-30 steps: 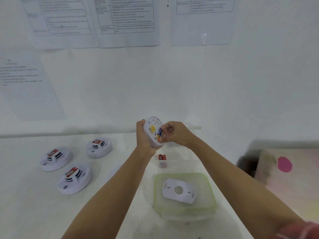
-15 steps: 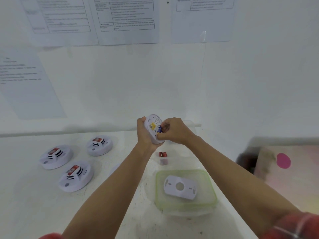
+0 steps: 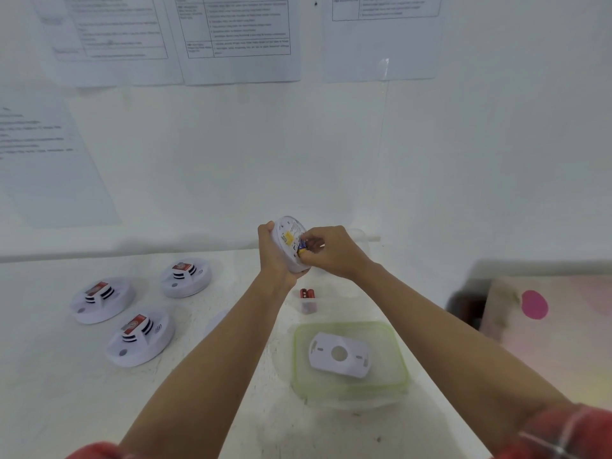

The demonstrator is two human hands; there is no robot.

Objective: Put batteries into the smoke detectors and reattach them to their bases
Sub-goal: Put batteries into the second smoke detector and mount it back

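1. I see my right hand [image 3: 334, 251] pinched shut, fingertips pressing a small blue battery [image 3: 303, 246] against the back of the round white plastic smoke detector [image 3: 288, 243]; how deep the battery sits I cannot tell.
2. My left hand [image 3: 275, 256] is wrapped around the detector's rim, fingers closed behind it, holding it tilted on edge above the white bench [image 3: 49, 392], near its far edge, with the yellow label facing me.
3. Just below the hands, a small clear plastic cup with red batteries [image 3: 308, 298] stands on the bench.
4. Nearer to me, towards the bench's right edge, sits a clear rectangular container with a green-rimmed lid [image 3: 351, 362]; a white plastic mounting base with a round centre hole [image 3: 339, 354] lies on that lid.
5. On the left half of the bench lie three more round white smoke detectors with red labels [image 3: 139, 336], set apart from each other.
6. Printed paper sheets [image 3: 238, 38] hang on the wall beyond the far edge.
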